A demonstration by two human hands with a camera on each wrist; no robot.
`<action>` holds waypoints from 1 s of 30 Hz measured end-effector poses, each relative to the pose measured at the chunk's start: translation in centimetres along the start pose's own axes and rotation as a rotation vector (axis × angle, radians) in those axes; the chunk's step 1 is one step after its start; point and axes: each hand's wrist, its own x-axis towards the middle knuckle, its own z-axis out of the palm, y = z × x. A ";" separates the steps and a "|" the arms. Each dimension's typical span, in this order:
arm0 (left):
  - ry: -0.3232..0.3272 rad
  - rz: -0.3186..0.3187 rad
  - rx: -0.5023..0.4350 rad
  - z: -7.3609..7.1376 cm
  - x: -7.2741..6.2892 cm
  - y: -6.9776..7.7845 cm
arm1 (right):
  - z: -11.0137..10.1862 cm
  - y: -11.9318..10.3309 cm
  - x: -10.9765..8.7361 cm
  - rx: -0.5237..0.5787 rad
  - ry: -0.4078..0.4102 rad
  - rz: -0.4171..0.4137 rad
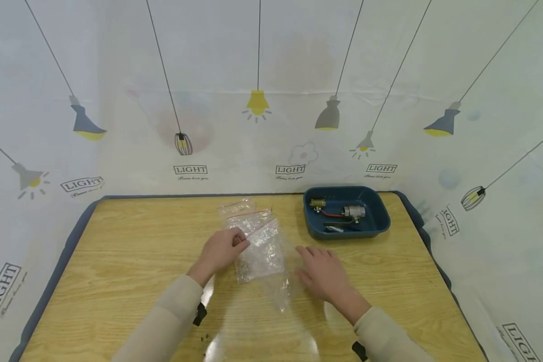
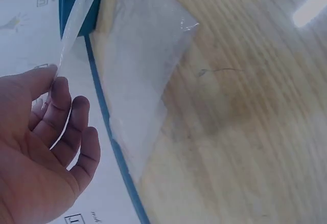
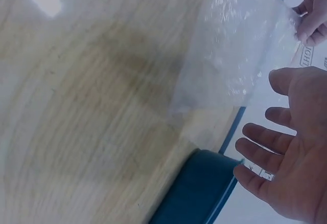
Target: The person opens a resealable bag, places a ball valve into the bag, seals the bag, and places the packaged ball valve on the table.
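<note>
My left hand [image 1: 223, 247] pinches the edge of a clear zip bag [image 1: 264, 251] between thumb and forefinger. In the left wrist view that bag's film [image 2: 76, 22] rises from the fingertips, and the other fingers are loosely bent. More clear bags [image 1: 249, 213] with red zip lines lie beneath and behind it on the wooden table. To the right of the bag, my right hand [image 1: 326, 271] is held with its fingers spread and nothing in its grasp. The right wrist view shows the raised bag [image 3: 230, 45] just beyond the right hand's thumb.
A blue tray [image 1: 314, 232] stands at the back right of the table [image 1: 131, 261]. In it lie a silver metal fitting [image 1: 354, 211], a brass fitting [image 1: 318, 203] and a red wire [image 1: 332, 215]. A white curtain printed with lamps [image 1: 226, 115] hangs behind the table.
</note>
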 end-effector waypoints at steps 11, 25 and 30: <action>0.054 0.155 -0.014 -1.7 -0.6 1.5 | -2.1 1.2 0.3 -0.014 0.241 -0.014; 0.255 0.324 -0.036 -3.9 -1.3 4.9 | -8.1 -0.7 1.4 0.053 0.502 -0.070; 0.279 0.398 -0.045 -5.6 -2.0 6.2 | -9.4 -1.2 1.4 0.111 0.525 -0.090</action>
